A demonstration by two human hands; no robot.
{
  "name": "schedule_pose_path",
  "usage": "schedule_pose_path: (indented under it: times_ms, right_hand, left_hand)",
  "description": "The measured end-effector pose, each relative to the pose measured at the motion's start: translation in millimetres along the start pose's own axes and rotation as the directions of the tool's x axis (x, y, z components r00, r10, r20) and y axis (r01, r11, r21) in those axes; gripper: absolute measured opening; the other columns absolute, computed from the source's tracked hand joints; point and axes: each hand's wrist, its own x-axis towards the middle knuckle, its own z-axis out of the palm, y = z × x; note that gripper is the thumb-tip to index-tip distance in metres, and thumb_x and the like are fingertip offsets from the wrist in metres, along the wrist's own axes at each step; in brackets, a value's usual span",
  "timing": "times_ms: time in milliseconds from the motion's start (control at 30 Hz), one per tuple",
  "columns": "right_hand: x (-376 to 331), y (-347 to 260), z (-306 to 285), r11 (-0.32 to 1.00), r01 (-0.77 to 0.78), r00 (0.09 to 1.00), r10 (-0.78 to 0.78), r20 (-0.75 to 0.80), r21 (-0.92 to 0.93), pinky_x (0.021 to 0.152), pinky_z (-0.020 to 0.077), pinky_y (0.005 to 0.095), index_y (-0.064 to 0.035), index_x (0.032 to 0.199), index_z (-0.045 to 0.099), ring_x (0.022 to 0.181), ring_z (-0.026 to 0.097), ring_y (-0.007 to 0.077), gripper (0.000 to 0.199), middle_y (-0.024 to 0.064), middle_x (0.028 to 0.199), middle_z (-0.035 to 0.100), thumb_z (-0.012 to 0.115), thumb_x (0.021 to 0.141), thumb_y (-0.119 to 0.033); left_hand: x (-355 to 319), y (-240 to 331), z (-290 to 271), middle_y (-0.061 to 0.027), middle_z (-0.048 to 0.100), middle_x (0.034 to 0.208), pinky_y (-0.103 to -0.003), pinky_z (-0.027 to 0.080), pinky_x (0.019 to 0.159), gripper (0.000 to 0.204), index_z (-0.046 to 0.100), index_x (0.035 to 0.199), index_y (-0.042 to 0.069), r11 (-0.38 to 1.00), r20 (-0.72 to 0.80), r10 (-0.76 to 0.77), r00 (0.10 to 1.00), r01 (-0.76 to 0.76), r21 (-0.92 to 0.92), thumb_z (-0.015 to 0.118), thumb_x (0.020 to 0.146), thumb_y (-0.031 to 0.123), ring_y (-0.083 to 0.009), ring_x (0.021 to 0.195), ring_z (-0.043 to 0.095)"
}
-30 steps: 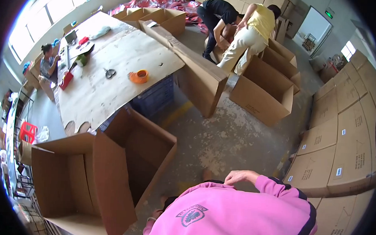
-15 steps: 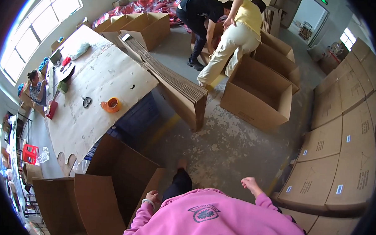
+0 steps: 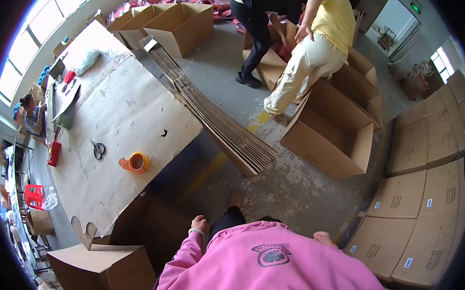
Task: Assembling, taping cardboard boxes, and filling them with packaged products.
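Note:
My left hand (image 3: 200, 225), with a pale band at the wrist, hangs beside my left hip. Its fingers are loosely curled, and nothing shows in them. Nearest to it is a shadowed open carton (image 3: 154, 222) under the table's near edge. On my other side, my right hand (image 3: 322, 237) is low beside my body, partly covered by the pink sleeve; what shows of its fingers is curled, with no object seen. A row of flat folded cardboard (image 3: 227, 137) stands on edge ahead of me, apart from both hands.
A worktable (image 3: 106, 186) at left bears scissors (image 3: 98, 149) and an orange tape roll (image 3: 137, 162). Open cartons (image 3: 329, 131) stand ahead, by two people bending over. Sealed cartons (image 3: 396, 196) are stacked along the right. A carton flap (image 3: 95, 256) juts up at lower left.
The view has shifted, bringing the cardboard row and table closer. My right hand has drawn in toward my body, and my left has moved forward of the carton. The two people ahead remain bent over.

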Motion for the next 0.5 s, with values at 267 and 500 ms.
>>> schedule_pose_path:
  times_ms: [267,500]
  right_hand:
    - [-24.1,-49.8,-15.3,0.997,-0.014,0.997,0.02,0.076,-0.081,0.047,0.0422,0.0213,-0.0068,0.089,0.061,0.056,0.055,0.0086,0.017,0.0019,0.072,0.059,0.053,0.078,-0.018]
    - [-18.2,-79.2,-54.7,0.97,0.05,0.997,-0.035,0.065,-0.24,0.049,0.0431,0.0219,-0.0055,0.091,0.061,0.058,0.056,0.0089,0.018,0.002,0.073,0.059,0.051,0.079,-0.016]
  left_hand:
    - [-38.8,-15.3,4.3,-0.0102,0.059,0.071,-0.028,0.042,0.042,0.04,0.044,0.117,0.006,0.994,-0.024,-0.039,0.999,0.037,-0.1,0.046,0.077,0.007,-0.0189,0.055,0.056]
    - [-45.0,-124.3,9.1,-0.012,0.058,0.07,-0.032,0.045,0.042,0.034,0.047,0.112,0.005,0.983,-0.046,-0.159,0.986,0.154,-0.098,0.047,0.078,0.005,-0.0207,0.051,0.055]
